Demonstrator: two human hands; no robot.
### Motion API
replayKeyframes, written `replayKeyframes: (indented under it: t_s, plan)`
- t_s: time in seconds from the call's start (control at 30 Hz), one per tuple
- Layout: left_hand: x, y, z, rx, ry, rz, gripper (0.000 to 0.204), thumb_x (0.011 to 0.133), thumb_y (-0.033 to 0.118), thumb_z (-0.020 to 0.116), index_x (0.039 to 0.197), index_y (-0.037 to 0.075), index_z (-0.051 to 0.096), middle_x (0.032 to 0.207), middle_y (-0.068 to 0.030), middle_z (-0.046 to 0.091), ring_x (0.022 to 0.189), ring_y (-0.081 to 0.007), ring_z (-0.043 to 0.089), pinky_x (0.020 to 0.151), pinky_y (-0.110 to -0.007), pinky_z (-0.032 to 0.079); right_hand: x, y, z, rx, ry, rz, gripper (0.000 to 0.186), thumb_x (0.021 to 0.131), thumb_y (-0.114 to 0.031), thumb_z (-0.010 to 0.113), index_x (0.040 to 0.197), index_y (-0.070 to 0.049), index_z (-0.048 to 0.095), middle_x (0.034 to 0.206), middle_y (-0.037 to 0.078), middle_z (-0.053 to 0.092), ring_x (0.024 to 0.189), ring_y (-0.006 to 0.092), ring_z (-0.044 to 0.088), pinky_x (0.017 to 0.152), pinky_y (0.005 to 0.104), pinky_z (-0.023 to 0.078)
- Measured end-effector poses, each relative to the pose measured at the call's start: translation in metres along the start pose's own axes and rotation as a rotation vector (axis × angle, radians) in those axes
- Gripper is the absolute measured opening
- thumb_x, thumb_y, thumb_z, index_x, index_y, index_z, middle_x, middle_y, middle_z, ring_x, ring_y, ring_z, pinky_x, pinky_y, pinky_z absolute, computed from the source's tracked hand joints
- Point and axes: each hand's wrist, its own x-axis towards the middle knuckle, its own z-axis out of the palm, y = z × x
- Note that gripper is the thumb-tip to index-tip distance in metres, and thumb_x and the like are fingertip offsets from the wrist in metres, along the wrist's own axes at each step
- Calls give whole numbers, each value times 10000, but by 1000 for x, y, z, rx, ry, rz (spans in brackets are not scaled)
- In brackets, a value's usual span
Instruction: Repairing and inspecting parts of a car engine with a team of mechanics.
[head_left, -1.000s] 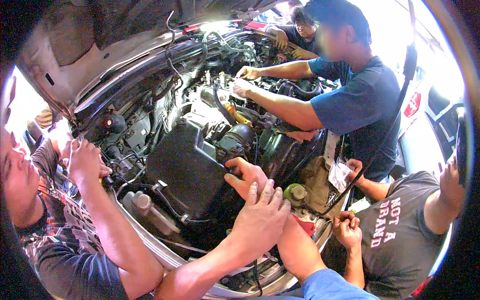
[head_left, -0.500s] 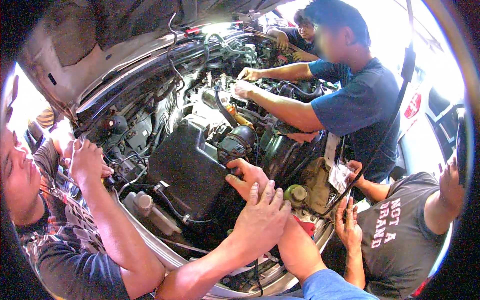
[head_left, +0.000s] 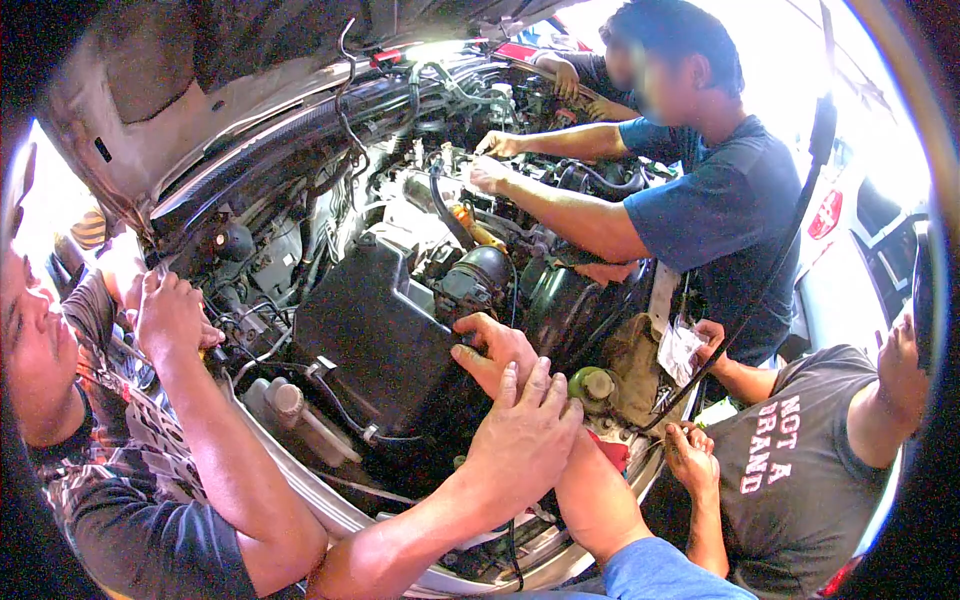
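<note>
My right hand [head_left: 495, 350] rests at the near right edge of a black plastic engine box [head_left: 370, 330]. Its thumb and index finger are apart and bent, with nothing gripped between them; the other fingers are partly hidden. My left hand [head_left: 525, 425] lies across my right wrist, its fingers spread over it. Just beyond my right hand sits a round black duct [head_left: 482, 275] joined to the box. To the right of my wrists is a greenish round cap [head_left: 592, 388], next to a brown cloth [head_left: 630, 365].
Overhead is a raised hood [head_left: 150, 90]. A person [head_left: 715, 200] works over the engine at the far right; another [head_left: 820, 440] holds a white rag [head_left: 680, 352]. At left, a person [head_left: 150, 500] leans in beside a white reservoir [head_left: 285, 400]. A black rod [head_left: 790, 230] slants down on the right.
The lower right person's near hand has dropped toward the car's front edge, its fingers now curled. The person at left has shifted slightly. My hands stay in place.
</note>
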Motion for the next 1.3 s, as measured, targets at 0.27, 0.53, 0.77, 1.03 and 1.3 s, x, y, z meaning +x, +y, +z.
replayKeyframes:
  t_s: [0.27,0.53,0.77,1.03,1.3]
  plan:
    - [0,-1,0,-1,2,5,519,859,292,627,1315,45,605,1398,-197,556,1369,-409,446,1128,-623,312,0,1,1,11,19,-34,376,816,-222,771,1151,-95,658,882,131,695,844,298,704,772,387,544]
    - [1,0,1,-14,-7,-7,503,868,298,612,1304,45,618,1404,-202,555,1380,-411,439,1133,-625,309,0,0,-1,7,-24,38,373,829,-225,769,1158,-100,648,878,125,698,818,296,702,751,396,544]
    - [2,-1,0,-6,-33,2,556,832,303,656,1323,48,599,1425,-205,535,1394,-413,425,1139,-628,300,0,2,0,40,-4,20,376,819,-209,774,1156,-98,648,883,135,695,815,306,696,753,391,544]
    - [2,-1,-2,-24,-50,-4,553,838,296,654,1330,51,598,1427,-203,531,1399,-407,416,1138,-625,301,-1,2,1,63,12,-4,366,818,-196,774,1146,-93,650,865,130,678,818,304,689,744,394,537]
    - [3,0,-4,-32,-45,-8,510,860,277,619,1317,50,612,1422,-199,538,1398,-401,417,1143,-615,296,-1,2,-1,57,-3,-1,357,826,-196,767,1140,-84,640,871,139,690,810,309,696,739,398,540]
